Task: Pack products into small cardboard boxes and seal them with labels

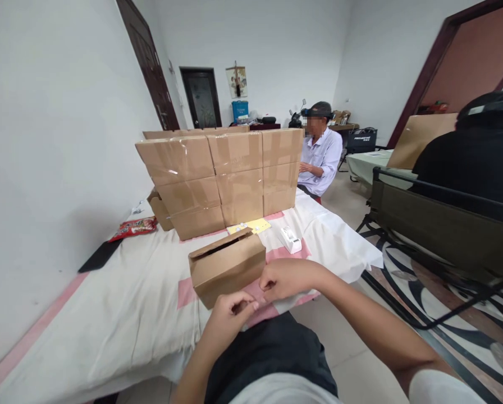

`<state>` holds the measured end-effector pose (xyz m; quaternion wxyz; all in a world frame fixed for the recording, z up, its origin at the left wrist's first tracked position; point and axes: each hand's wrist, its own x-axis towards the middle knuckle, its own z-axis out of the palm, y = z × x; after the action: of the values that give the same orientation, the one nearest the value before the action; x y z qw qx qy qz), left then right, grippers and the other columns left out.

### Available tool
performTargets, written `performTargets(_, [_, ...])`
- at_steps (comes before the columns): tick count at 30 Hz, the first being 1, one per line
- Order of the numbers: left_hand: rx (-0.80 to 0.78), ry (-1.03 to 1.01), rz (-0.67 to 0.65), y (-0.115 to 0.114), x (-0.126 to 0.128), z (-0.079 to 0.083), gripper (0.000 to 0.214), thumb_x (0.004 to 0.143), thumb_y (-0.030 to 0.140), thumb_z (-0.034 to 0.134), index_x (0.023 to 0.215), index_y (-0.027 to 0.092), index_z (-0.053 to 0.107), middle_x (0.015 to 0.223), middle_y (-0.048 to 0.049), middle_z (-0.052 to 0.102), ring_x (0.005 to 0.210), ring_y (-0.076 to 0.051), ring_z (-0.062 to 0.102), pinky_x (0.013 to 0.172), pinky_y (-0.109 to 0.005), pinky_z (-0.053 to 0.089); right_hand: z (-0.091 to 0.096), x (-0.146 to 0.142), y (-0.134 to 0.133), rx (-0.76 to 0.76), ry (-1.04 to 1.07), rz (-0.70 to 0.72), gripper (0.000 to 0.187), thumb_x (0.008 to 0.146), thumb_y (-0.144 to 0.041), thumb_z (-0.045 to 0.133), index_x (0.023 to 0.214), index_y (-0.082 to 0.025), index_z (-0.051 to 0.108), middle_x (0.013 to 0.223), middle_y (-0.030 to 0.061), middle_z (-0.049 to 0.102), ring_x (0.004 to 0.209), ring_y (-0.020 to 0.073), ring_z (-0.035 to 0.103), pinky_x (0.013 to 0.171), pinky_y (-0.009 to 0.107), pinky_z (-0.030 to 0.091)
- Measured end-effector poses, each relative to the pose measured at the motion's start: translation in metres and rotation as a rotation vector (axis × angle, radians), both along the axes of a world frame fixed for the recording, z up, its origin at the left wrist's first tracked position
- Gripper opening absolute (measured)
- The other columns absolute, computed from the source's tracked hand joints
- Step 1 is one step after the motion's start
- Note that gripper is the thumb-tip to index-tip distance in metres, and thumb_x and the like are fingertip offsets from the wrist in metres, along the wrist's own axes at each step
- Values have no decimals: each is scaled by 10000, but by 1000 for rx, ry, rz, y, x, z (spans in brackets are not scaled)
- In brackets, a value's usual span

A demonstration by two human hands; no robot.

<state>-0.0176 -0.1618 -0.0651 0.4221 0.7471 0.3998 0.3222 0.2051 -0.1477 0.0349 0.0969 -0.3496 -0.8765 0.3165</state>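
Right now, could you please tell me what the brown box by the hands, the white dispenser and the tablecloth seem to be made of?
Brown box: matte cardboard, it seems, from its stiff folded flaps. White dispenser: probably smooth plastic, judging by its rigid, moulded-looking shape. Tablecloth: likely dull fabric, given its soft wrinkles.

Stacked taped cartons (238,174) block straight ahead. Small carton (230,269) sits in front, right before left hand (230,314) and right hand (283,279); narrow strip between, partly taken by yellow sheet (260,225). White tape dispenser (291,241) obstructs low reach beyond right hand; room above it. Widest lane: tablecloth (137,297) left of small carton, up to red packet (136,227). Room wall (58,140) bounds far left.
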Motion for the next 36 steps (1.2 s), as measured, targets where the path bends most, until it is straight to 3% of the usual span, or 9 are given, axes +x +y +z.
performTargets(5, [105, 71, 31, 5, -16, 17, 323, 975, 420, 534, 871, 213, 759, 774, -15, 721, 718, -173, 606, 681, -284, 421, -21, -1, 4, -81, 10, -43, 345, 783, -137, 502, 540, -211, 269, 546, -66, 198, 514, 87, 232, 507, 294, 173])
performTargets(10, [32, 34, 103, 20, -32, 47, 312, 915, 424, 596, 763, 202, 754, 615, 3, 645, 603, -149, 555, 588, -257, 403, -45, -15, 3, -196, 264, -207, 391, 928, -344, 536, 598, -202, 382, 584, -62, 315, 555, 88, 291, 519, 261, 213])
performTargets(14, [34, -7, 203, 40, -52, 76, 286, 847, 442, 673, 746, 192, 770, 554, 12, 594, 536, -127, 495, 521, -246, 361, -59, -32, 8, -245, 442, -313, 406, 917, -432, 584, 612, -188, 475, 573, -60, 351, 555, 90, 313, 522, 255, 222])
performTargets(18, [171, -62, 419, 62, -79, 100, 238, 765, 424, 772, 751, 187, 781, 642, -8, 656, 584, -121, 501, 544, -243, 378, -62, -40, 12, -235, 535, -357, 410, 910, -432, 586, 602, -191, 464, 575, -63, 322, 555, 89, 303, 527, 259, 226])
performTargets(21, [217, -57, 479, 74, -94, 110, 220, 745, 409, 789, 724, 191, 775, 640, -10, 638, 606, -123, 497, 549, -242, 373, -56, -41, 12, -207, 535, -379, 419, 914, -425, 575, 596, -201, 419, 584, -63, 291, 556, 91, 282, 522, 263, 211])
performTargets(28, [104, -91, 347, 87, -109, 119, 216, 822, 401, 720, 798, 199, 794, 602, -6, 570, 583, -109, 464, 537, -242, 340, -42, -36, 10, -4, 510, -444, 429, 950, -411, 545, 611, -211, 374, 598, -51, 329, 566, 105, 329, 542, 273, 258])
performTargets(32, [108, -328, 263, 84, -120, 132, 290, 794, 479, 775, 755, 192, 771, 536, 6, 500, 528, -99, 403, 511, -248, 303, -35, -32, 18, 365, 508, -488, 345, 952, -310, 547, 636, -212, 450, 605, -29, 457, 596, 138, 449, 604, 290, 379])
performTargets(35, [126, -331, 189, 81, -126, 140, 321, 774, 514, 812, 766, 195, 774, 523, 12, 472, 537, -104, 403, 520, -251, 316, -29, -30, 31, 647, 476, -366, 123, 937, -242, 556, 886, -200, 659, 889, 63, 716, 903, 234, 648, 859, 380, 515])
performTargets(36, [133, -307, 172, 80, -127, 142, 331, 769, 523, 819, 767, 194, 775, 534, 10, 479, 542, -104, 402, 521, -252, 321, -28, -30, 36, 693, 443, -312, 154, 936, -235, 557, 1009, -194, 686, 1046, 93, 748, 1054, 267, 656, 969, 431, 509])
